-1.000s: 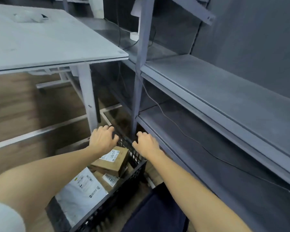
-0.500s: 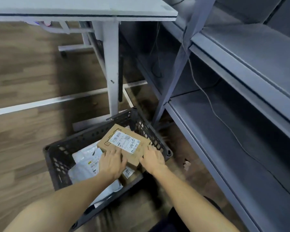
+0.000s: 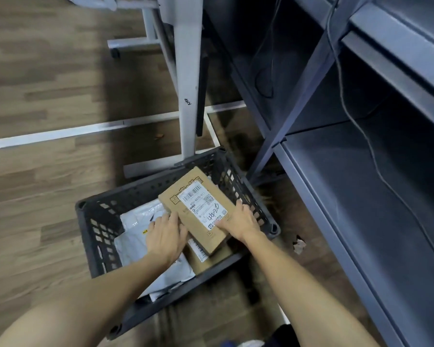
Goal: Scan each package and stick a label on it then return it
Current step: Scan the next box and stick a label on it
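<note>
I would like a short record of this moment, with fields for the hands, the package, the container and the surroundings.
left hand: grips left edge of cardboard box
right hand: grips right edge of the same box, thumb on its label
cardboard box: held over the crate, white shipping label facing up
crate: dark plastic, on wooden floor, holds white mailer bags and another brown box
surroundings: grey shelving to the right, table leg behind

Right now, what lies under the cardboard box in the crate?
Under the cardboard box another brown parcel shows partly; white mailer bags lie beside it. The crate floor below is covered.
</note>
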